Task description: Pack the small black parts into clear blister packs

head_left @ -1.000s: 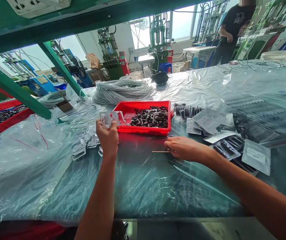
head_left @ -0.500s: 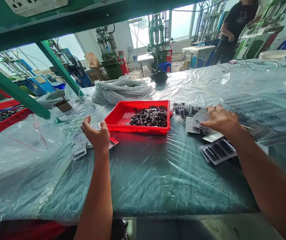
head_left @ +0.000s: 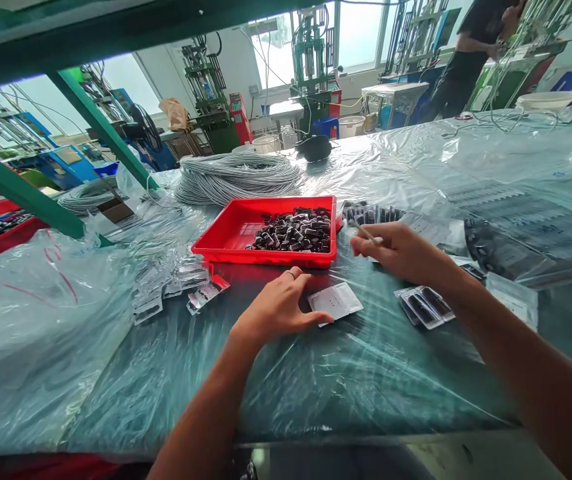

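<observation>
My left hand (head_left: 281,303) reaches low over the plastic-covered table, its thumb and fingers apart. The thumb tip meets the lower left edge of a flat, whitish translucent square packet (head_left: 337,302) lying in front of the red tray. In my right hand (head_left: 396,253), closed fingers grip a thin pale stick (head_left: 366,233) that points up and left. The red tray (head_left: 226,250) holds a heap of small dark pieces (head_left: 293,230) with shiny parts. To the right lie clear flat packs with dark contents (head_left: 426,307), close to my right forearm.
Clear flat plastic pieces (head_left: 159,283) are piled left of the tray. A coil of grey cable (head_left: 239,177) lies behind it. Large clear plastic bags cover the left (head_left: 21,320) and right (head_left: 526,213). A person (head_left: 466,60) stands by machines at the back.
My left hand has moved right and down to the square packet, which now lies in front of the tray. My right hand has shifted left from the packets, the stick now showing clearly.
</observation>
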Tool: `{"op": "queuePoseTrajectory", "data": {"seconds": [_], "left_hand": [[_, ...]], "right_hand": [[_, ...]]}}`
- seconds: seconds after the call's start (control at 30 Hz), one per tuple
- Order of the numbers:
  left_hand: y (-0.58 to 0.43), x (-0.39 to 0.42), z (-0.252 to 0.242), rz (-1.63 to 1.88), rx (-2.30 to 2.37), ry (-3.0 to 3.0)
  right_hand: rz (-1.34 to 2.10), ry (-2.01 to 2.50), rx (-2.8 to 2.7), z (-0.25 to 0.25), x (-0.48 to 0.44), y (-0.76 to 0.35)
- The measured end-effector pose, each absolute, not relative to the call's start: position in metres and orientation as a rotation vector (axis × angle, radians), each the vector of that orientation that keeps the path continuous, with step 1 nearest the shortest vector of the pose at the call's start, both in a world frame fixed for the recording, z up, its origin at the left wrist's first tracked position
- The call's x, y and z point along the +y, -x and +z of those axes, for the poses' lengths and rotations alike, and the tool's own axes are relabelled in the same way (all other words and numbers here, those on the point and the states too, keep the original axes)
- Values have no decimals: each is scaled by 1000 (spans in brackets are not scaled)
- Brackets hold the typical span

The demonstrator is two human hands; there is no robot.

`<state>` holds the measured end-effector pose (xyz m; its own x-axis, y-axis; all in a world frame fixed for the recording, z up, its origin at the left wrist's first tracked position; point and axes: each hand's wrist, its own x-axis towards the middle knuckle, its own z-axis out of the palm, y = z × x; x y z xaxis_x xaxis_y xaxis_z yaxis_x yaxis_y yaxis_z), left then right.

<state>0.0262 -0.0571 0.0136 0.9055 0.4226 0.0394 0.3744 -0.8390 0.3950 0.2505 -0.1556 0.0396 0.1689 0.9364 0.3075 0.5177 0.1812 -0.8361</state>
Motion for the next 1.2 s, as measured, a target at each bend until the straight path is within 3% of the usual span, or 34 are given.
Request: {"op": "queuePoseTrajectory", "data": {"seconds": [0.2,0.73,0.87,1.07,1.2], "left_hand": [[-50,-81,-13,134,565,-2805],[-53,-81,-16,140,593,-2753],[-54,-84,-14,119,635,-2766],[-55,-87,-17,122,703,-2754],[-51,-77,-16,157,652,-2722]], "right_hand": [[1008,883,-897,30,-145,-211],[902,793,-764,-7,-120,-194],[1012,826,-757,-4,-122,-194],[1442,970,-890,17,-142,-197],[1278,866,-852,24,-145,-201]]}}
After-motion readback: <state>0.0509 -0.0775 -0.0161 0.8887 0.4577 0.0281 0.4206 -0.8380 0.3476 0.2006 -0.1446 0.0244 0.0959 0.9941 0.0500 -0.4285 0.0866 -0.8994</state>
